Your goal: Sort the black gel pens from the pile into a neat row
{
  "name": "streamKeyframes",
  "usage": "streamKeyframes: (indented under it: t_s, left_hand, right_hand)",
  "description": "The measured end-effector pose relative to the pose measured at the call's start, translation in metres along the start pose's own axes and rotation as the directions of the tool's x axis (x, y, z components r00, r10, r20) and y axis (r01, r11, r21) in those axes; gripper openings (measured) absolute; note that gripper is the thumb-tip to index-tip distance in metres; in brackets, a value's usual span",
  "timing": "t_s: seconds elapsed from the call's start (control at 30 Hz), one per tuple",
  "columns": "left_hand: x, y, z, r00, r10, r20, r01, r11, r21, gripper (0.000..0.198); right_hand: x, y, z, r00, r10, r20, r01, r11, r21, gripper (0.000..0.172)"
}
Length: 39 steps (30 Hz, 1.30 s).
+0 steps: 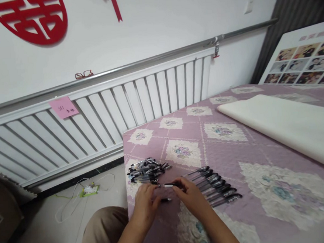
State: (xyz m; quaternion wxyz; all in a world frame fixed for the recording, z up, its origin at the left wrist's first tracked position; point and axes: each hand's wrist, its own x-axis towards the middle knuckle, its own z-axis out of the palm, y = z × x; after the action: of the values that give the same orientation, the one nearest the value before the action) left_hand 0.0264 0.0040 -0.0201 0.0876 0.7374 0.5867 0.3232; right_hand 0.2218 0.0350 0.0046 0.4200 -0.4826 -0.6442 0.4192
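My left hand [146, 204] is over the near left part of the table, its fingers closed around a pen. The black end of this pen [166, 200] sticks out past the thumb, and the hand hides the rest. A small dark piece shows at the left index fingertip. My right hand [191, 197] pinches a slim black-and-white pen part [169, 185] that points toward the left hand, with a small gap between. Beyond the left hand lies a loose pile of black and clear pens [146, 170]. Several capped pens [217, 184] lie in a slanted row beside my right hand.
A purple flowered cloth [182, 149] covers the table. Folded cream material [284, 124] lies at the right, before a photo board [304, 58]. A white radiator [138, 97] with a pink note [63, 107] runs behind. On the floor is a power strip [90, 190] with cables.
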Motion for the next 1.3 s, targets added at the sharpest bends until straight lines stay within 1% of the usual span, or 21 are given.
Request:
streamKeyframes:
  t_s: [0.07,0.13,0.23,0.3,0.37,0.53,0.6,0.73,0.9,1.03,1.17,1.3]
  left_hand:
    - [-0.009,-0.004,0.002,0.999,-0.007,0.038,0.004,0.997,0.074,0.030]
    - [-0.017,-0.005,0.006,0.998,-0.025,0.060,0.019,0.994,0.111,0.025]
    - [-0.023,-0.004,0.010,0.997,-0.041,0.060,0.035,0.995,0.093,0.016]
    - [-0.024,-0.003,0.011,0.997,-0.055,0.047,0.053,0.997,0.052,0.015]
    - [-0.023,-0.003,0.011,0.996,-0.079,0.033,0.078,0.997,0.013,0.017]
    - [-0.024,-0.003,0.010,0.992,-0.124,0.003,0.124,0.991,-0.058,0.021]
    - [-0.024,-0.003,0.010,0.990,-0.139,-0.006,0.138,0.987,-0.079,0.021]
    - [-0.023,-0.003,0.009,0.986,-0.166,-0.028,0.164,0.983,-0.078,0.021]
    - [-0.023,-0.004,0.009,0.987,-0.158,-0.023,0.155,0.984,-0.091,0.021]
    - [-0.025,-0.006,0.010,0.989,-0.147,-0.006,0.145,0.984,-0.100,0.021]
    - [-0.027,-0.006,0.009,0.991,-0.133,0.005,0.133,0.987,-0.090,0.020]
    - [-0.028,-0.005,0.009,0.992,-0.127,0.010,0.127,0.989,-0.075,0.019]
  right_hand:
    - [0.002,0.005,-0.001,0.999,0.026,-0.028,-0.023,0.995,0.094,0.022]
    - [0.004,0.010,0.000,0.998,0.051,-0.032,-0.044,0.983,0.176,0.025]
    - [0.004,0.016,0.000,0.997,0.076,0.001,-0.074,0.966,0.247,0.029]
    - [0.003,0.018,0.000,0.997,0.076,0.024,-0.080,0.962,0.261,0.029]
    - [0.002,0.019,-0.001,0.997,0.069,0.030,-0.074,0.965,0.251,0.029]
    - [0.002,0.025,-0.004,0.999,0.042,0.004,-0.042,0.987,0.154,0.026]
    - [0.002,0.026,-0.005,1.000,0.028,0.011,-0.029,0.992,0.122,0.025]
    - [0.001,0.025,-0.007,0.998,0.014,0.054,-0.018,0.998,0.060,0.022]
    - [-0.002,0.016,-0.007,0.990,0.011,0.143,-0.010,1.000,-0.003,0.019]
    - [-0.004,0.008,-0.003,0.982,0.014,0.190,-0.014,1.000,0.000,0.019]
    - [-0.005,0.003,0.004,0.977,0.025,0.212,-0.026,1.000,0.003,0.019]
    - [-0.005,0.001,0.011,0.968,-0.001,0.250,0.001,1.000,0.000,0.019]
